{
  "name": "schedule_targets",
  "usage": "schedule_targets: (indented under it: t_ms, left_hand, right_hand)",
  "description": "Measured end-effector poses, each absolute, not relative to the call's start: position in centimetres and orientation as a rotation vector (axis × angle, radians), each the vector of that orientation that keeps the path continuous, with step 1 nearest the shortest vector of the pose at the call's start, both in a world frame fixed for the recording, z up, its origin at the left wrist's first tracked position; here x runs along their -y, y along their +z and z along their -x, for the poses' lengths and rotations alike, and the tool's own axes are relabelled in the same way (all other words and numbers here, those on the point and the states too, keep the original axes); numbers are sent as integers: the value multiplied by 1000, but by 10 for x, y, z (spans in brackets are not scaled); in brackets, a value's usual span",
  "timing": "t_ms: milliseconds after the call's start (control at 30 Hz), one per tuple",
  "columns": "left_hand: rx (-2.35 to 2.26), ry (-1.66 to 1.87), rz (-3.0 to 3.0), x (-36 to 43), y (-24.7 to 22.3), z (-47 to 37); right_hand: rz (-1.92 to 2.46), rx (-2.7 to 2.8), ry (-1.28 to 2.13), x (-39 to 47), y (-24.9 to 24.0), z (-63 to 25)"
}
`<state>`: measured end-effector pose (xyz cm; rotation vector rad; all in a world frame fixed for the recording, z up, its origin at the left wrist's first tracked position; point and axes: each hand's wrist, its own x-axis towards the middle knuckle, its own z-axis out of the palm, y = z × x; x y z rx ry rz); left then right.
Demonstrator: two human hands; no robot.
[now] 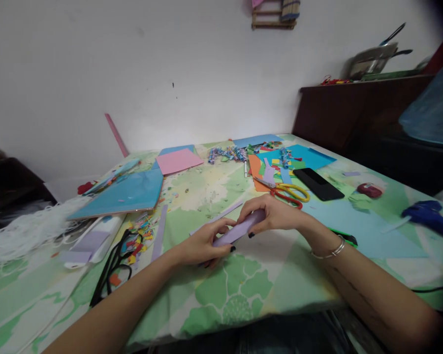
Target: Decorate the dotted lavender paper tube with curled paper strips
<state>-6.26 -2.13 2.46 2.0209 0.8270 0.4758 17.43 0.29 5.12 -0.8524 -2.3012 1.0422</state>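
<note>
A folded strip of lilac paper (239,231) is held between both hands, just above the front part of the table. My left hand (208,242) is closed on its left end, thumb along the near side. Around the right end, the fingers and thumb of my right hand (271,215) are pinched. Behind the hands lies a thin lilac paper strip (221,215), and another lilac strip (159,233) rests to the left. Scissors with red and yellow handles (286,191) lie just beyond my right hand.
Right of my hands are a black phone (319,184), light blue paper (369,228) and a blue glue gun (430,218). Leftward lie black-framed glasses (112,268), paper scraps (139,242) and a blue folder (121,194). Pink paper (179,161) lies toward the wall.
</note>
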Motion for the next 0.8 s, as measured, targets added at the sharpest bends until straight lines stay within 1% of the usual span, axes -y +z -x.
schedule_targets:
  t_ms: [233,500,633,800]
  left_hand:
    - [-798,325,-1826,19,26,64]
    - [-814,308,-1993,20,29,63]
    - [-898,422,-2302,15,30,65]
    - [-970,569,-2439,9,27,69]
  right_hand:
    - [849,2278,857,-1,50,-172]
    - [770,2326,923,-5,47,-173]
    - [838,2342,909,-6,43,-173]
    - [816,2515,671,-7,34,-167]
